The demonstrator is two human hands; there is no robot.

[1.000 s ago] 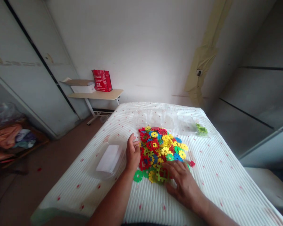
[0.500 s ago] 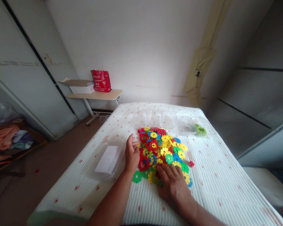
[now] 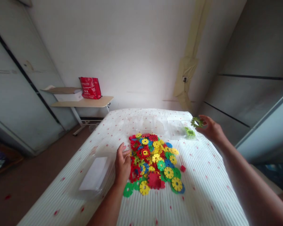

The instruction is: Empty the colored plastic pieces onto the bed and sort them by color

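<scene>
Currently, a light-green square piece [image 3: 193, 121] is pinched between the thumb and fingers of the right hand [image 3: 209, 127], which is raised beyond and to the right of a pile [image 3: 155, 157] of mixed plastic pieces. The left hand [image 3: 122, 166] is placed at the pile's left edge, loosely open with fingers slightly curled; nothing is seen in it, and whether the pile is touched cannot be told.

Beyond the pile, clear containers [image 3: 145, 125] are lined up. In the rightmost, light-green pieces [image 3: 190, 133] are gathered; by the look of it, only these have been set apart. Most pieces are left jumbled in the pile: red, yellow, blue, green.

Just right of the pile, a small red block [image 3: 183, 169] is left lying. Left of the pile, white paper [image 3: 94, 174] is seen with a clear box [image 3: 110, 163]. Far beyond the pile, to its left, a red bag [image 3: 91, 88] is stood on a side table [image 3: 103, 101].
</scene>
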